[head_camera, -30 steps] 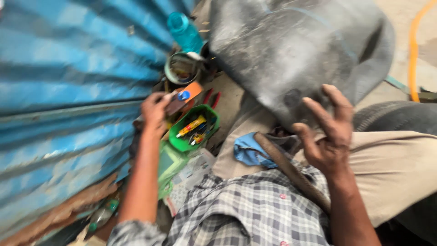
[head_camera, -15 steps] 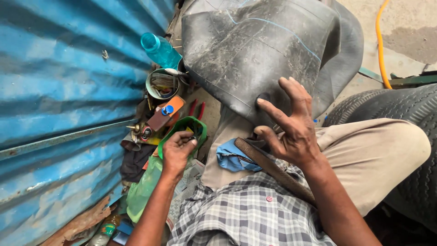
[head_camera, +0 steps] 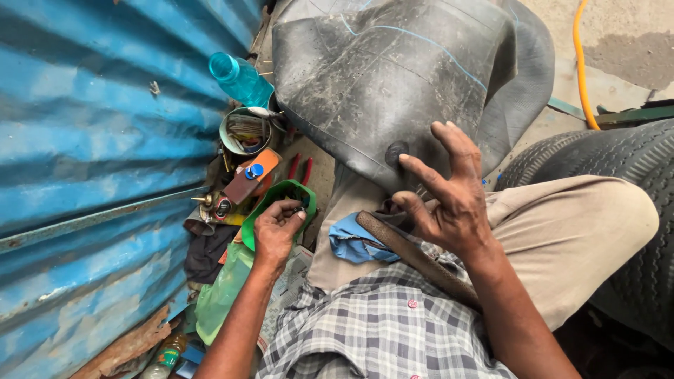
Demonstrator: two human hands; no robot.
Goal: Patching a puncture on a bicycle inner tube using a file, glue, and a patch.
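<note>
Reaching into the green tray (head_camera: 298,191) at frame centre-left, the left hand (head_camera: 275,230) pinches something small; the right hand (head_camera: 449,200), fingers spread, rests open on the rubber tube (head_camera: 393,77) directly above.

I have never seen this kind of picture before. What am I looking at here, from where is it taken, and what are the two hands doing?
The camera sits on a person's head and looks down, so you see their own arms, checked shirt and lap. No machine is present, only two bare hands.

The right hand rests with spread fingers on a large black rubber inner tube lying over the knees, beside a small round patch. The left hand reaches into a small green tray; its fingers are curled, and I cannot tell if they hold anything.

Near the tray, along the blue corrugated metal wall, lie a blue plastic bottle, a round tin with small items, and red-handled tools. A blue cloth lies on the lap, a tyre at right.
</note>
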